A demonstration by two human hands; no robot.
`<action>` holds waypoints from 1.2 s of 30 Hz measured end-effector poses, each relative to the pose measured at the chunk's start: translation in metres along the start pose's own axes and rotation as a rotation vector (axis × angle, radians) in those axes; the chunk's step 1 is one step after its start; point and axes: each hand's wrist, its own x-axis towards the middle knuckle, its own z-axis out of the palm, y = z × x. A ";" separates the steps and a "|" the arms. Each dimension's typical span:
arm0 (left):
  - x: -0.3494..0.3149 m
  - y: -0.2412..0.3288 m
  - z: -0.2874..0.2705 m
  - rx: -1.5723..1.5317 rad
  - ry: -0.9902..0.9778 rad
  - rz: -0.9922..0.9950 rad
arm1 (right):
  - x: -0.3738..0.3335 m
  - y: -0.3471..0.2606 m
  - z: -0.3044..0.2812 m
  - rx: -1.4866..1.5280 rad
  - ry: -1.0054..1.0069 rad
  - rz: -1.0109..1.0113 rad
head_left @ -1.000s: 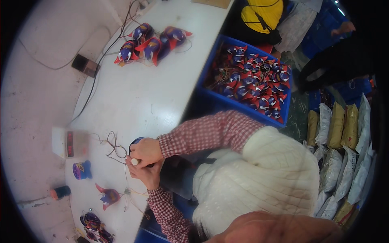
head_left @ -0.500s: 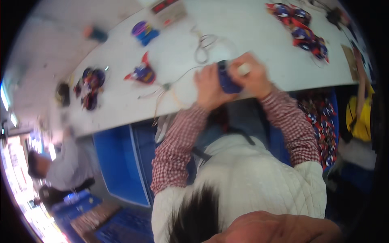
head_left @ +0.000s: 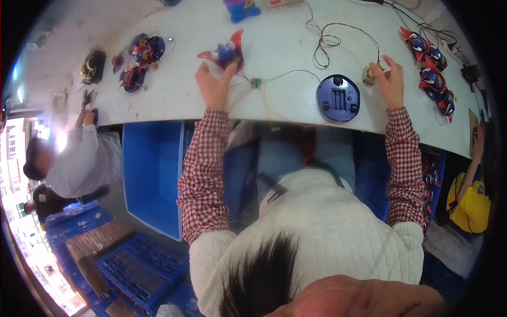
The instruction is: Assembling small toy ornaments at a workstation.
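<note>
At the table's front edge lies a round purple base (head_left: 346, 112) with a battery compartment in its face, and neither hand is on it. Up and left of it, my left hand (head_left: 214, 90) is open, thumb and forefinger apart, with the thumb at the lower edge of a red and purple winged toy part (head_left: 226, 54). My right hand (head_left: 391, 87) has its fingers spread, the thumb against a small beige block (head_left: 368, 75) on a cable. Between the toy part and the base, a small green circuit board (head_left: 256, 83) joins thin wires.
Clusters of similar toy parts lie at left (head_left: 141, 55) and right (head_left: 434, 79). A looped cable (head_left: 328, 42) and a blue toy (head_left: 242, 10) are farther back. A blue bin (head_left: 153, 179) stands below the table's edge. Co-workers sit left (head_left: 79, 158) and right (head_left: 470, 198).
Both hands have come off the purple base and moved apart, the left to the winged toy part, the right outward beside the beige block. The base now lies on the table. The view has shifted.
</note>
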 end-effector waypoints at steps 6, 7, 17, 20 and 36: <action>0.016 0.017 0.013 0.209 -0.129 -0.162 | -0.046 -0.128 0.047 0.278 -0.314 -0.395; 0.017 0.021 0.017 0.200 -0.114 -0.186 | -0.049 -0.145 0.073 0.198 -0.358 -0.444; 0.019 0.020 0.019 0.264 -0.027 -0.142 | -0.064 -0.176 0.172 -0.053 -0.483 -0.446; 0.010 0.018 0.002 -0.503 -0.252 -0.193 | -0.044 -0.185 0.128 0.163 -0.767 -0.161; -0.102 0.087 0.080 -0.636 -0.879 -0.138 | -0.049 -0.040 0.032 -0.006 -0.237 -0.328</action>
